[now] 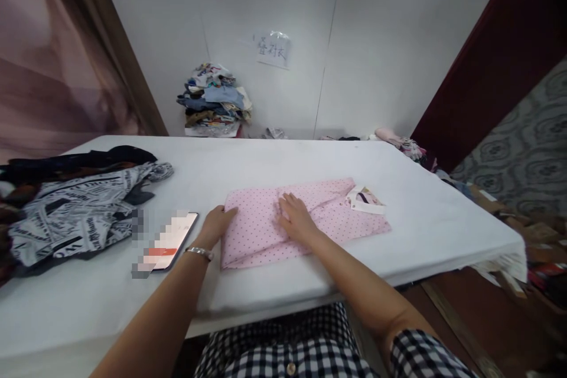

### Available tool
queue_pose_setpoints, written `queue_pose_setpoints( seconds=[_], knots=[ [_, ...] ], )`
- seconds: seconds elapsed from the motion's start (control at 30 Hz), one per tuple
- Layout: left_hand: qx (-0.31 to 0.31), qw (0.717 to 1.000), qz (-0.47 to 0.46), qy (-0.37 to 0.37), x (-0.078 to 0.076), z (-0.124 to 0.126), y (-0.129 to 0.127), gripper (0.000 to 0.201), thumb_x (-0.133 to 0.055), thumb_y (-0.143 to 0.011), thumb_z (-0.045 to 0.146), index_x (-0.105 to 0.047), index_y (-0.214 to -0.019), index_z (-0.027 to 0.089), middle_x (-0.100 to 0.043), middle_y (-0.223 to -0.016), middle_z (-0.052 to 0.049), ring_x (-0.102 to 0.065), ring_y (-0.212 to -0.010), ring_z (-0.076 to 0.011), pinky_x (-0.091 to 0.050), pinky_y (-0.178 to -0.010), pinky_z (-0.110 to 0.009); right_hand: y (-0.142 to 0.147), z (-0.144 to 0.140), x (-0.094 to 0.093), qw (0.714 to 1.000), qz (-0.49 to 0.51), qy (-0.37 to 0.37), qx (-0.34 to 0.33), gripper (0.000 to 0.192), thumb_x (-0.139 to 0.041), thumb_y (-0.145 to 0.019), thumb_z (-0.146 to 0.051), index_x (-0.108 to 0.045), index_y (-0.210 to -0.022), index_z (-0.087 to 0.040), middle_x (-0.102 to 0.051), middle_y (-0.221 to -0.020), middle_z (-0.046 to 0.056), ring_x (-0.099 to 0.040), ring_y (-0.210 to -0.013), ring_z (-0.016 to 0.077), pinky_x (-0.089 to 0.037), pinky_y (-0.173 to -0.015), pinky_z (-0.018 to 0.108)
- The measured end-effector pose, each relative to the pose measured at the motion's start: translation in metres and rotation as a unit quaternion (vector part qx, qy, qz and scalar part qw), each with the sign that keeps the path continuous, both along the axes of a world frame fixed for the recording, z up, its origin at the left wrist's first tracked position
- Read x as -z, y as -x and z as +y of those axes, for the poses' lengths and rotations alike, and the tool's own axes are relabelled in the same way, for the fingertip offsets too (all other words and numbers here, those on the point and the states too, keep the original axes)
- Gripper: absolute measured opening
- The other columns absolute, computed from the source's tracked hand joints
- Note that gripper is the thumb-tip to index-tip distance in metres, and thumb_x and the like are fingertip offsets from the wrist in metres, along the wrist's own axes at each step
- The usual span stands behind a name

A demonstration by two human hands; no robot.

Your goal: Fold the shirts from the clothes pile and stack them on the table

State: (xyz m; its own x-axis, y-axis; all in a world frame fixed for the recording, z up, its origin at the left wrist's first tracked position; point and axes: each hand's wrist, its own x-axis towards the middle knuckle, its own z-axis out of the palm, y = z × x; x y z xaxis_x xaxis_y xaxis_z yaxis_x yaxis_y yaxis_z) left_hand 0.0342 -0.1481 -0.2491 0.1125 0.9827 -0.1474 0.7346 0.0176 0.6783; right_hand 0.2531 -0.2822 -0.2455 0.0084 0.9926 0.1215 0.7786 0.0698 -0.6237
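A pink dotted shirt [254, 230] lies folded into a long strip on the table, its white collar [367, 208] pointing right. At the shirt's left end, my left hand [218, 224] pinches the folded edge, thumb on top and the other fingers partly hidden. My right hand [297, 220] rests on the middle of the shirt with its fingers spread, pressing on the cloth. Just left of my left hand lies a phone [170, 242] with its screen lit and partly blurred out.
White cloth covers the table [212, 162]. A heap of clothes [75, 212], black-and-white print on top, lies at the left. Against the back wall stands a stack of folded clothes [217, 100] below a paper sign [273, 49]. More clothes [405, 144] lie beyond the back right corner.
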Motion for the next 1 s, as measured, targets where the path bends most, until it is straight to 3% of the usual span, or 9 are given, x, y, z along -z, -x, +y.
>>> queue_pose_setpoints(
  seconds=[0.17,0.3,0.4,0.5,0.57,0.67,0.77,0.83,1.0],
  knots=[
    [-0.019,0.992,-0.112,0.057,-0.014,-0.002,-0.002,0.048,-0.069,-0.069,0.039,-0.061,-0.108,0.013,-0.068,-0.114,-0.018,-0.066,-0.099,-0.0322,-0.056,-0.074,-0.039,0.008,-0.005,-0.001,0.975,0.189,0.095,-0.064,0.072,-0.058,-0.085,-0.058,-0.040,-0.147,-0.025,-0.033,-0.156,0.007,-0.033,-0.142,0.0292,-0.027,-0.116,0.049],
    [-0.031,0.971,-0.225,0.074,-0.053,-0.014,-0.033,0.059,-0.074,-0.067,0.034,-0.058,-0.120,0.014,-0.067,-0.117,-0.016,-0.066,-0.098,-0.0282,-0.056,-0.071,-0.033,-0.012,-0.012,-0.012,0.933,0.352,0.071,0.007,0.068,-0.057,-0.085,-0.062,-0.043,-0.144,-0.032,-0.038,-0.153,0.003,-0.035,-0.141,0.0267,-0.025,-0.116,0.051],
    [0.021,0.960,-0.274,0.051,-0.091,-0.038,-0.085,0.063,-0.071,-0.073,0.037,-0.052,-0.129,0.016,-0.065,-0.120,-0.014,-0.067,-0.095,-0.0230,-0.055,-0.071,-0.030,-0.041,-0.022,-0.027,0.869,0.494,0.019,0.037,0.068,-0.056,-0.084,-0.063,-0.044,-0.143,-0.032,-0.049,-0.146,0.005,-0.045,-0.134,0.0258,-0.031,-0.113,0.050],
    [0.165,0.917,-0.347,0.110,-0.110,-0.062,-0.140,0.074,-0.066,-0.079,0.045,-0.039,-0.141,0.016,-0.065,-0.118,-0.017,-0.069,-0.083,-0.0206,-0.057,-0.069,-0.033,-0.076,-0.033,-0.030,0.787,0.614,0.001,0.068,0.068,-0.050,-0.085,-0.066,-0.046,-0.140,-0.026,-0.060,-0.134,0.010,-0.058,-0.120,0.0265,-0.042,-0.105,0.048],
    [0.206,0.912,-0.343,0.088,-0.103,-0.069,-0.162,0.075,-0.065,-0.080,0.048,-0.037,-0.142,0.017,-0.061,-0.126,-0.018,-0.069,-0.085,-0.0210,-0.056,-0.071,-0.034,-0.097,-0.040,-0.022,0.755,0.646,0.032,0.107,0.065,-0.045,-0.087,-0.065,-0.050,-0.135,-0.021,-0.065,-0.125,0.013,-0.061,-0.115,0.0280,-0.046,-0.100,0.049],
    [0.167,0.957,-0.239,-0.003,-0.070,-0.066,-0.166,0.063,-0.061,-0.082,0.046,-0.045,-0.137,0.020,-0.057,-0.134,-0.015,-0.065,-0.103,-0.0240,-0.054,-0.081,-0.035,-0.117,-0.047,-0.004,0.744,0.647,0.067,0.152,0.054,-0.055,-0.085,-0.049,-0.054,-0.129,-0.018,-0.068,-0.118,0.013,-0.064,-0.110,0.0269,-0.048,-0.097,0.047],
    [0.118,0.983,-0.139,-0.026,-0.030,-0.058,-0.152,0.056,-0.058,-0.084,0.043,-0.049,-0.133,0.018,-0.055,-0.139,-0.014,-0.059,-0.116,-0.0257,-0.047,-0.096,-0.037,-0.124,-0.048,0.008,0.779,0.604,0.041,0.161,0.058,-0.067,-0.071,-0.026,-0.054,-0.127,-0.021,-0.069,-0.118,0.009,-0.066,-0.106,0.0253,-0.049,-0.097,0.045],
    [0.092,0.990,-0.110,-0.008,-0.012,-0.056,-0.143,0.055,-0.057,-0.085,0.042,-0.050,-0.133,0.016,-0.054,-0.140,-0.016,-0.058,-0.119,-0.0267,-0.045,-0.100,-0.037,-0.126,-0.045,0.010,0.808,0.562,0.026,0.177,0.067,-0.067,-0.063,-0.018,-0.054,-0.129,-0.022,-0.068,-0.120,0.007,-0.065,-0.106,0.0257,-0.049,-0.097,0.045],
    [0.097,0.991,-0.093,0.024,-0.003,-0.058,-0.141,0.057,-0.057,-0.084,0.041,-0.048,-0.134,0.014,-0.055,-0.138,-0.017,-0.057,-0.121,-0.0282,-0.043,-0.101,-0.038,-0.135,-0.027,0.014,0.866,0.418,0.014,0.274,0.081,-0.063,-0.061,-0.014,-0.048,-0.140,-0.023,-0.057,-0.138,0.006,-0.055,-0.123,0.0259,-0.042,-0.105,0.041]
  ],
)
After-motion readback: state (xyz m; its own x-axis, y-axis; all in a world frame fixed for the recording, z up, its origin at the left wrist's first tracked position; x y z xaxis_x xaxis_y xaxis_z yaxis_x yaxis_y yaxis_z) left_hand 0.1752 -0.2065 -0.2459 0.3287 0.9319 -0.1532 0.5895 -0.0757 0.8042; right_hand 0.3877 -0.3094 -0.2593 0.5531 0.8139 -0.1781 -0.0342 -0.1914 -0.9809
